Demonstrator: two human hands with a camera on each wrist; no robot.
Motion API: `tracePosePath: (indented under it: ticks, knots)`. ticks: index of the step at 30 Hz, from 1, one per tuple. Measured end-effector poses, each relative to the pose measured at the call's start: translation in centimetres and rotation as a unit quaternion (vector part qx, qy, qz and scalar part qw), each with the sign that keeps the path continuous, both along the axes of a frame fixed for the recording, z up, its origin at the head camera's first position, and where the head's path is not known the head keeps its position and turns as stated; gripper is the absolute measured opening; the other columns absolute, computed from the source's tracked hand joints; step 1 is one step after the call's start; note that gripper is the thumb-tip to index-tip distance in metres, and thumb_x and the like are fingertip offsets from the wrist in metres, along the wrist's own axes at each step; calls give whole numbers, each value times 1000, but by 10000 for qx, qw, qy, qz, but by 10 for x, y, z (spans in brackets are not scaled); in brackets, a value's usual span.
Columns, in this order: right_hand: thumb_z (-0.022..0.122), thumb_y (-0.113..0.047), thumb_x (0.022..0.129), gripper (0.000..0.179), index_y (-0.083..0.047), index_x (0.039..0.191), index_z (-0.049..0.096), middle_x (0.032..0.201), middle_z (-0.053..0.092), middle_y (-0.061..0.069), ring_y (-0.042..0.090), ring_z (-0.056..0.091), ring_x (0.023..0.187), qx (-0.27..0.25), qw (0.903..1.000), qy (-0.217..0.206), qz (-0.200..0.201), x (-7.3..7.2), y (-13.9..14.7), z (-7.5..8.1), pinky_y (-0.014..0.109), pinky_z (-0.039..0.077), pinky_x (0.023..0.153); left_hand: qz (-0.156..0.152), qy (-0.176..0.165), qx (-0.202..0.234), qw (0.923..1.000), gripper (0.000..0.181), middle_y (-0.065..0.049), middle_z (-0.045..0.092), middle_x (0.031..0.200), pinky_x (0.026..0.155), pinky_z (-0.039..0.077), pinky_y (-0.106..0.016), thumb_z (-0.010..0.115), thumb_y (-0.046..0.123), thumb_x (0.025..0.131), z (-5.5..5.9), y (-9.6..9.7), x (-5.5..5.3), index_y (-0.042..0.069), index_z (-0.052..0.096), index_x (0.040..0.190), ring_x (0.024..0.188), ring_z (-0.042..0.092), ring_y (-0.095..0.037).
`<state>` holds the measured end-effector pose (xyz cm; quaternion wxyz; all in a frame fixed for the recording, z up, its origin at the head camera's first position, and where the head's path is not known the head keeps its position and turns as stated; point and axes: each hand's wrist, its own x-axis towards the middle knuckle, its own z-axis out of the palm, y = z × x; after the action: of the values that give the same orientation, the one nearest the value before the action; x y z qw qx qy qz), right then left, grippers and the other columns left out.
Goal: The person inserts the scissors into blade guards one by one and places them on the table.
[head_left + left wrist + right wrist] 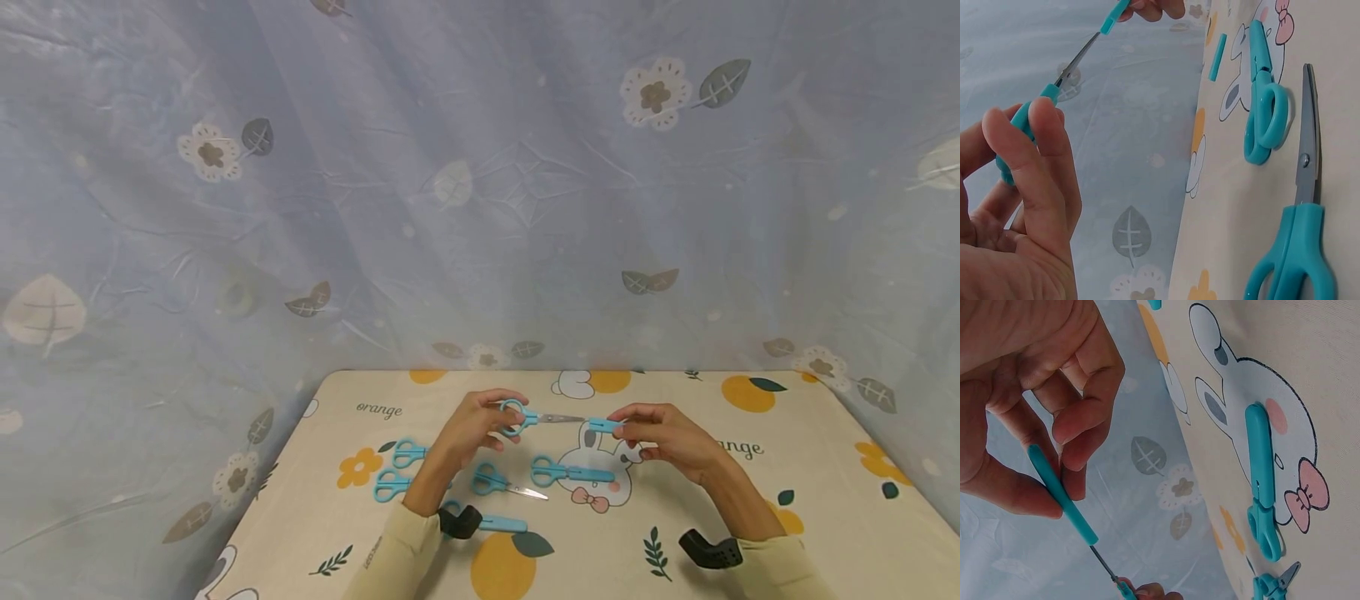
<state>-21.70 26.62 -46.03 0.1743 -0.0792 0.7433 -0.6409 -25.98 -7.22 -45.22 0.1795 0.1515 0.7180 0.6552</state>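
My left hand holds a pair of scissors by its light-blue handle loops, blades pointing right. Between thumb and fingertips my right hand pinches a slim light-blue blade cover. The blade tips meet the near end of that cover in the right wrist view; how far they reach inside cannot be told. Below the hands lie a capped pair of scissors and a bare-bladed pair. A loose blue cover rests on the cloth past the capped pair.
More blue-handled scissors lie left of centre, partly behind the left forearm. Another capped pair sits nearer the front, partly hidden by the left wrist camera. A printed cream cloth covers the table; a grey-blue curtain hangs behind it.
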Motion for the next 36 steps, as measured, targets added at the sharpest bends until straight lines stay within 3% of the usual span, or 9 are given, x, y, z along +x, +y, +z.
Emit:
tracePosePath:
  ticks: [11,20,28,36]
  knots:
    - [69,-24,95,35,-2,122,65,95,62,5,24,57,90,-117,9999,-35,-29,-2,-2,-1,33,56,69,105,2,63,9999,26,-11,71,89,49,53,-24,73,28,89,1,4,1,23,73,114,75,72,-24]
    - [68,-25,95,35,-3,123,64,94,61,4,24,57,90,-200,9997,-106,-10,-2,-3,-1,33,56,70,70,-44,8,10000,30,-11,73,91,49,54,-24,71,22,90,4,3,1,16,71,120,76,73,-24]
    - [68,-24,96,34,-3,122,64,92,59,1,22,56,90,-172,9998,-103,5,-2,-4,-1,34,56,72,135,-18,-59,9999,24,-11,73,93,49,54,-23,71,21,91,5,2,3,23,74,114,78,74,-26]
    - [68,-24,96,35,-3,123,63,95,60,5,22,56,91,-153,9998,-91,-12,-3,-5,-3,34,57,71,156,10,-77,9998,25,-10,73,92,49,54,-24,73,24,89,3,3,2,23,74,114,78,73,-25]
